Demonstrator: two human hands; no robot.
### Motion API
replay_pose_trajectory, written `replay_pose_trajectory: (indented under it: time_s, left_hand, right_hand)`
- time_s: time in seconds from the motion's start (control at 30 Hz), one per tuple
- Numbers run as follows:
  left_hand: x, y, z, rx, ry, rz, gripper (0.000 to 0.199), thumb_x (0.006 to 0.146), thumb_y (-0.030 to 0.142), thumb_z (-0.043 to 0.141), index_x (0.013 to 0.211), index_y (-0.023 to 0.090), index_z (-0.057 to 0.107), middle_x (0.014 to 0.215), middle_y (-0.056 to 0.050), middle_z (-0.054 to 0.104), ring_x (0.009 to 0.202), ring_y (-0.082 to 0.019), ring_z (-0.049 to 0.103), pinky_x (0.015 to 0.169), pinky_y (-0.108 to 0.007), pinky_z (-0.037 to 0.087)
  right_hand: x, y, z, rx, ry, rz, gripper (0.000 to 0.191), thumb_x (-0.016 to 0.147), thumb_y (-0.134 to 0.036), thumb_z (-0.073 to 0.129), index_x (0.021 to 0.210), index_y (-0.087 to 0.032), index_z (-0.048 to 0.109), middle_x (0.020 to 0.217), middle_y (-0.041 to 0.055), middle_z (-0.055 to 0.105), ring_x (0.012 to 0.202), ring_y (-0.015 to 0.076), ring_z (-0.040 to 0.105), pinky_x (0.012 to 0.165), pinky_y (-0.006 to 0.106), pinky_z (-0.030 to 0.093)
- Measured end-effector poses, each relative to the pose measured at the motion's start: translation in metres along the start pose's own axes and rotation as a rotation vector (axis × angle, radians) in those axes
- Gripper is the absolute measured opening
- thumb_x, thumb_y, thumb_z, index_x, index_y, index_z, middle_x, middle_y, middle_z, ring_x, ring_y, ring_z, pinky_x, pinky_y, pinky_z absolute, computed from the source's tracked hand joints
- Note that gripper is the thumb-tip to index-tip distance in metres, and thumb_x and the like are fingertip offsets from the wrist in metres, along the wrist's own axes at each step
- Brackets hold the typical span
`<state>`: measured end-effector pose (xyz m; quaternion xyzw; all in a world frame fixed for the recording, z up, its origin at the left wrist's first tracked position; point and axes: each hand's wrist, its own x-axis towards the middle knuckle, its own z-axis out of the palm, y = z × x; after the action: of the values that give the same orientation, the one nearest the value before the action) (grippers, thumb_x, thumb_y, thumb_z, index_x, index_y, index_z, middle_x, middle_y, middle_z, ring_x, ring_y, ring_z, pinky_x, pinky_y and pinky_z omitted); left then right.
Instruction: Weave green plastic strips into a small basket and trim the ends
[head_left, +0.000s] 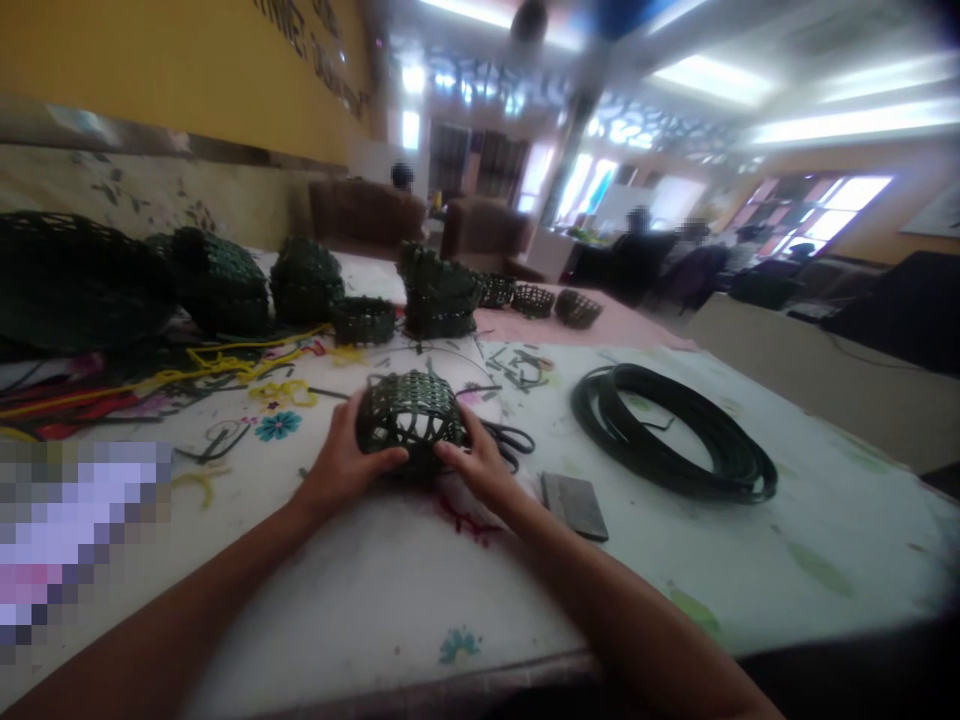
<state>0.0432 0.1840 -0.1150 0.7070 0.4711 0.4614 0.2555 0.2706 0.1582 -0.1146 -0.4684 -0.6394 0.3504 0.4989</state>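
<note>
A small dark green woven basket (412, 400) lies on the table between my hands, its lattice side facing me. My left hand (346, 450) wraps round its left side, with the thumb along the lower front. On the opposite side my right hand (474, 455) grips it, thumb on the near edge. Loose strip ends stick out of the weave to the left and right. Just beyond my right hand lie the dark looped handles of scissors (514, 440), partly hidden. Next to my right forearm is a flat grey block (574, 505).
A coil of dark strip (675, 435) lies at right on the floral tablecloth (757, 570). Several woven baskets (439, 290) line the back. Yellow strips (225, 365) and green offcuts (521, 370) are scattered about. People sit farther off.
</note>
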Motion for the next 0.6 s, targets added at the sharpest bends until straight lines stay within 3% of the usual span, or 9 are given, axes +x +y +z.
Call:
replay_pose_trajectory:
  time_s: [0.17,0.27,0.4,0.5,0.6]
  left_hand:
    - [-0.003,0.002,0.003,-0.018,0.006,-0.013,0.1,0.07,0.07,0.075,0.148,0.02,0.038,0.14,-0.017,0.048,0.138,-0.039,0.045,0.117,-0.058,0.034]
    - [-0.003,0.003,0.003,-0.044,0.004,-0.033,0.1,0.069,0.069,0.076,0.147,0.021,0.037,0.14,-0.017,0.048,0.138,-0.039,0.045,0.117,-0.059,0.034]
    - [0.0,0.0,0.0,-0.124,0.019,-0.031,0.108,0.058,0.068,0.084,0.144,0.022,0.036,0.143,-0.017,0.045,0.139,-0.042,0.043,0.118,-0.06,0.033]
    - [0.004,-0.005,-0.002,-0.259,-0.036,-0.014,0.117,0.052,0.064,0.089,0.144,0.027,0.027,0.145,-0.017,0.043,0.135,-0.042,0.048,0.113,-0.06,0.04]
    - [0.005,-0.01,-0.001,-0.305,-0.103,-0.019,0.12,0.054,0.058,0.091,0.146,0.03,0.02,0.146,-0.017,0.041,0.133,-0.042,0.049,0.107,-0.061,0.046]
  right_hand:
    - [-0.004,-0.016,0.006,-0.058,0.102,-0.029,0.067,0.08,-0.053,0.072,0.135,-0.018,0.057,0.132,0.0104,0.066,0.123,0.0287,0.061,0.11,0.044,0.045]
    - [-0.006,-0.016,0.007,-0.105,0.132,-0.052,0.066,0.082,-0.052,0.071,0.136,-0.018,0.056,0.131,0.0113,0.066,0.122,0.0287,0.061,0.108,0.044,0.046]
    - [-0.004,-0.004,0.003,-0.086,0.089,-0.087,0.081,0.079,-0.056,0.074,0.144,-0.017,0.049,0.14,0.0159,0.059,0.123,0.031,0.058,0.103,0.046,0.05]
    - [0.0,0.004,-0.002,-0.069,0.031,-0.139,0.102,0.069,-0.057,0.083,0.153,-0.021,0.037,0.149,0.0176,0.049,0.11,0.0281,0.063,0.088,0.041,0.058]
    - [0.004,0.004,-0.008,-0.185,0.043,-0.238,0.108,0.067,-0.049,0.088,0.156,-0.024,0.032,0.148,0.0181,0.046,0.1,0.0244,0.064,0.08,0.038,0.061]
